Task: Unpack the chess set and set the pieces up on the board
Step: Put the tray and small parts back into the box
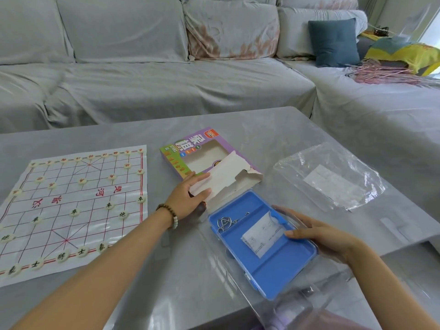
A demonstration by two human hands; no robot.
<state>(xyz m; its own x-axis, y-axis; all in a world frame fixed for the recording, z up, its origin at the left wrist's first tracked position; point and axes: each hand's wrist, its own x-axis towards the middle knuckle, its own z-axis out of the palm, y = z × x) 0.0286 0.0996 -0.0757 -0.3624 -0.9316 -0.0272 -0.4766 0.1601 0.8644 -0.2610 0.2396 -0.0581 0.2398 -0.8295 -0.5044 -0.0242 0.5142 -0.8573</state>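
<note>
One tray, right hand; one box, left hand

The purple box is being held by the left hand and the blue tray by the right hand.

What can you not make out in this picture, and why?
Head view:
- board: left side cut off by the frame edge.
- far pieces: characters too small to read.
- leaflet in the tray: print too small.
- box: inside hidden by its torn flap.
- left hand: underside hidden, grip unclear.
- clear plastic at bottom right: blurred.
</note>
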